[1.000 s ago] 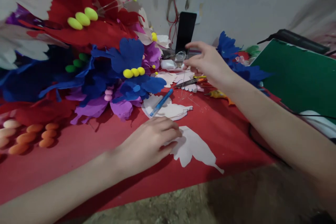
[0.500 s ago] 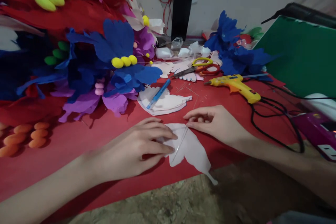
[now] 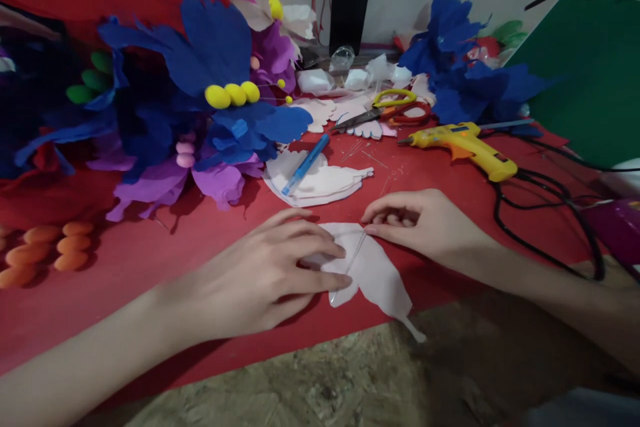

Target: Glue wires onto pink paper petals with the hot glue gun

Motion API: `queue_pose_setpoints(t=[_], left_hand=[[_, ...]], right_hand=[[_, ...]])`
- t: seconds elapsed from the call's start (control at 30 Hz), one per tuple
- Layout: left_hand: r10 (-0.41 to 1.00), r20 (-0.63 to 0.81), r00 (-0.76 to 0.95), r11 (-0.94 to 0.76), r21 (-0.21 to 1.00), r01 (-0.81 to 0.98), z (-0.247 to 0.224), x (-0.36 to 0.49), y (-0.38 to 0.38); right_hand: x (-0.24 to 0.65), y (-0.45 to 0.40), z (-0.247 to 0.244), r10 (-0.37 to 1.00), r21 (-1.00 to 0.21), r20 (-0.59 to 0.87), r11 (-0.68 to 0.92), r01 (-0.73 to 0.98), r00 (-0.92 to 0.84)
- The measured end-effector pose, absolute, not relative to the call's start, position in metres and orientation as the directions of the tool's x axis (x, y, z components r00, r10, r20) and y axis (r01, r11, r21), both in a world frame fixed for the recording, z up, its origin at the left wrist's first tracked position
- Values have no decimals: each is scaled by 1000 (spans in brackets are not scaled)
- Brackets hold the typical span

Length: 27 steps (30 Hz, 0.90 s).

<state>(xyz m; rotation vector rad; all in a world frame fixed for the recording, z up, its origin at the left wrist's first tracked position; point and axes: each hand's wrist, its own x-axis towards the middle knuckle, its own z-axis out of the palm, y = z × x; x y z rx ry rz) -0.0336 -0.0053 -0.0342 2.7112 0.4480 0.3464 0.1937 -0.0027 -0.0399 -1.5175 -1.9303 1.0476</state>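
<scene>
A white wing-shaped cutout [image 3: 383, 277] lies on the red sheet [image 3: 240, 343] near its front edge. A thin clear strip [image 3: 354, 255] runs slantwise across the cutout. My left hand [image 3: 270, 273] lies with fingers spread over the cutout's left part, fingertips close to the strip. My right hand [image 3: 420, 220] pinches the strip's upper end between thumb and index finger at the cutout's top edge. Behind them, a blue pen [image 3: 306, 165] rests on a stack of white cutouts [image 3: 333, 185].
A yellow glue gun [image 3: 465, 143] with a black cord lies at the right. Scissors [image 3: 370, 115] lie on scraps behind. Blue flowers [image 3: 210, 47] with yellow beads fill the left; orange beads [image 3: 30, 255] lie at far left. A green board [image 3: 585, 73] stands right.
The view has shifted, tilting slightly downward. My left fingers have moved a little over the cutout and the strip. My right hand still pinches at the strip's upper end.
</scene>
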Motion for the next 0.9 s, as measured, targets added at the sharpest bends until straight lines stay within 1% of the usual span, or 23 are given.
queue_pose_setpoints(t=[0.13, 0.27, 0.37, 0.43, 0.5, 0.63, 0.77, 0.9], left_hand=[[321, 165, 933, -920, 290, 265, -32, -33, -7], [319, 188, 929, -932, 237, 272, -32, -32, -8], [298, 199, 934, -940, 230, 251, -34, -33, -8], [286, 202, 937, -944, 228, 239, -36, -34, -7], [287, 206, 936, -944, 227, 240, -37, -34, -7], [291, 205, 935, -942, 230, 243, -37, -34, -6], [297, 234, 926, -941, 237, 242, -37, -33, -6], [297, 220, 929, -939, 245, 243, -37, -32, -6]], right_hand=[[196, -2, -40, 947, -785, -91, 122, 608, -308], [199, 0, -38, 944, -738, -52, 182, 649, -325], [203, 4, -37, 909, -657, 45, 339, 673, -414], [206, 6, -37, 855, -592, 119, 469, 656, -504], [210, 8, -37, 801, -545, 155, 557, 626, -578], [216, 13, -38, 758, -496, 156, 614, 614, -633], [217, 18, -39, 707, -496, 163, 662, 562, -688], [217, 24, -40, 663, -487, 143, 693, 531, -735]])
